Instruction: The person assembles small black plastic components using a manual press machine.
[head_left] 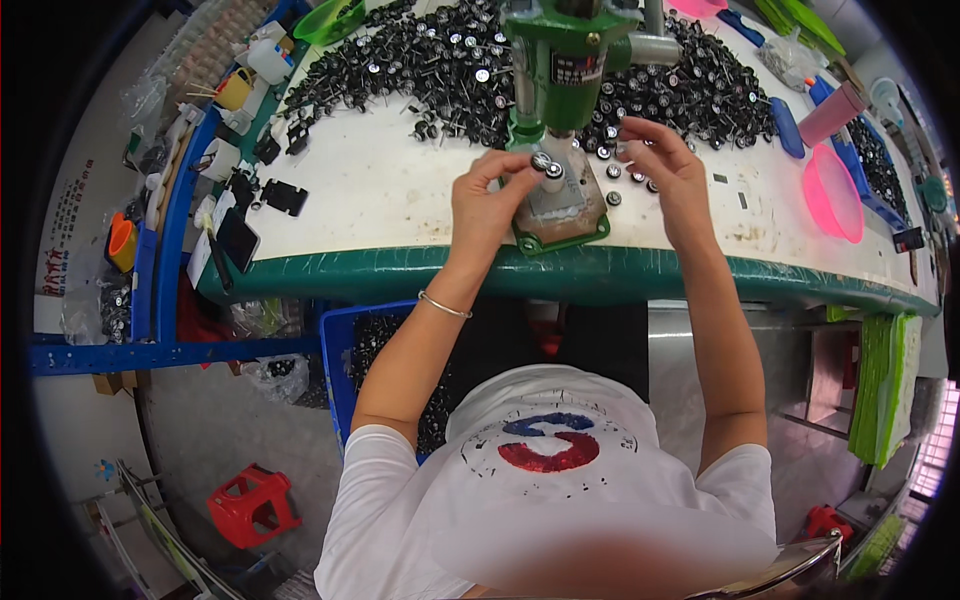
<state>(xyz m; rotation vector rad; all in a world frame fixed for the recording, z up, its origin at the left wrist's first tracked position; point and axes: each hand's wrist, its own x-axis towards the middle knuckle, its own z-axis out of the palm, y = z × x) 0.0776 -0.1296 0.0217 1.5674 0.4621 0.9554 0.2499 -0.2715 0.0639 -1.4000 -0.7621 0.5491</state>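
My left hand (pixel 490 200) pinches a small round black part with a silver face (pixel 541 161) between thumb and fingertips. Touching or just beside it, a second such part (pixel 554 172) sits on a pale round post on the base plate (pixel 592 214) of a green hand press (pixel 572 75). The press ram stands above and slightly behind these parts. To the right of the press, my right hand (pixel 668 175) is raised with thumb and index finger apart, close to several loose round parts (pixel 614 198) on the white tabletop.
A wide heap of black parts (pixel 400 75), some with thin stems, covers the back of the table (pixel 370 215). A pink basket (pixel 832 195) and pink cup (pixel 832 113) stand right; a phone (pixel 238 240) lies left. Below the green padded edge is a blue bin (pixel 338 365).
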